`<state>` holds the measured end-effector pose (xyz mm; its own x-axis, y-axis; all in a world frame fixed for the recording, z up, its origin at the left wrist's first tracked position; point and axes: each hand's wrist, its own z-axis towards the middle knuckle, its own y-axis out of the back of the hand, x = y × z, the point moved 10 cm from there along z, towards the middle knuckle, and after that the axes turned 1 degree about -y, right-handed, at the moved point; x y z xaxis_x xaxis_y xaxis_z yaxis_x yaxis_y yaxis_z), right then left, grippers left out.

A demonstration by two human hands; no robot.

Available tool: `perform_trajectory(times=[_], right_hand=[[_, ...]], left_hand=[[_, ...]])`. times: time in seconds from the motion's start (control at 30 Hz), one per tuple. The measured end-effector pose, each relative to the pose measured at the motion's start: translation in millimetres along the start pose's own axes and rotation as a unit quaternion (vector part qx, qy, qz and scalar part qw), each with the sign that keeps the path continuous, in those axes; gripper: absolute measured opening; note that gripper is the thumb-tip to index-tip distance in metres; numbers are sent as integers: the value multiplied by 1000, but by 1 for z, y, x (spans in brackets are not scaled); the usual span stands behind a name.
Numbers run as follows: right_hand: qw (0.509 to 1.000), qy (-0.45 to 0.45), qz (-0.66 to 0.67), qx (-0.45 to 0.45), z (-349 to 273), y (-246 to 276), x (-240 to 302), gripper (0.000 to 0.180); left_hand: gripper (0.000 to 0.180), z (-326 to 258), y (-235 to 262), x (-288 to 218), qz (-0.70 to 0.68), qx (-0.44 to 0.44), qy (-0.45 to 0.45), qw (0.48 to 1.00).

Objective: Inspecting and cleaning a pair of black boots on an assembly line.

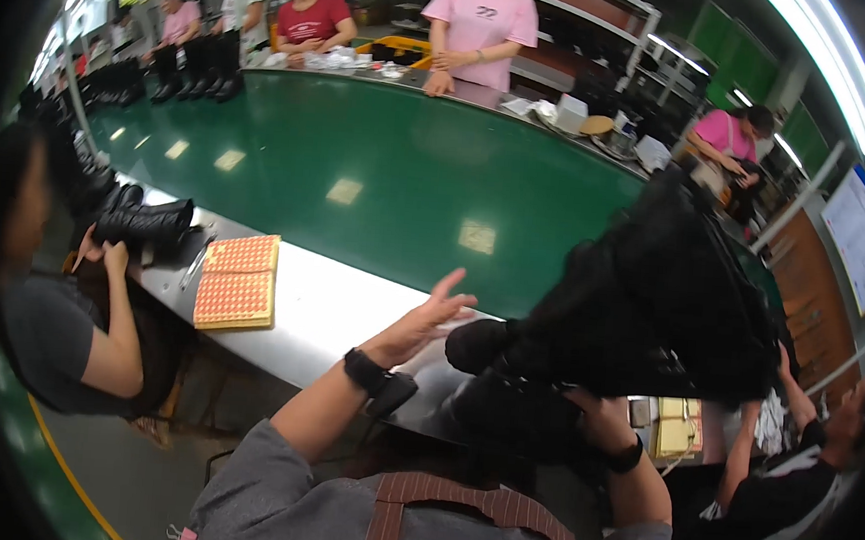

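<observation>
My right hand (598,414) is closed under a pair of tall black boots (651,295), holding them up over the steel work ledge (330,308). The shafts lean up and to the right, and the toes (477,343) point left. My left hand (431,318), with a black watch on its wrist, hovers just left of the toes with fingers spread and nothing in it. I cannot tell whether it touches the boots.
A wide green conveyor belt (380,166) runs beyond the ledge. An orange patterned pad (238,282) lies on the ledge at left. A seated co-worker (58,324) at left holds a black boot (145,220). Another co-worker (789,476) sits at right. Several people stand across the belt.
</observation>
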<state>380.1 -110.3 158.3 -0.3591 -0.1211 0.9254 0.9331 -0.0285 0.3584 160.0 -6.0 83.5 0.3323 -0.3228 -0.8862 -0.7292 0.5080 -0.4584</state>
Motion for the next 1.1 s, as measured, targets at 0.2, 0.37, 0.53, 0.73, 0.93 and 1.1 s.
perform_trajectory(times=[0.2,0.37,0.53,0.73,0.93,1.1], right_hand=[[994,109,9,-4,12,-43,19,64],[968,200,-141,53,2,-16,58,73],[867,384,-267,-172,-27,82,159,84],[858,371,-353,33,11,45,203,58],[814,337,-437,180,-5,14,223,55],[793,226,-474,309,-6,-14,216,50]], left_hand=[[135,13,-57,-30,264,37,-180,947],[123,31,-64,-23,163,37,-169,971],[120,27,-55,-17,141,19,-159,977],[112,19,-49,-9,118,30,-155,980],[92,4,-37,3,207,14,-122,971],[43,-13,-40,-9,263,-17,-183,947]])
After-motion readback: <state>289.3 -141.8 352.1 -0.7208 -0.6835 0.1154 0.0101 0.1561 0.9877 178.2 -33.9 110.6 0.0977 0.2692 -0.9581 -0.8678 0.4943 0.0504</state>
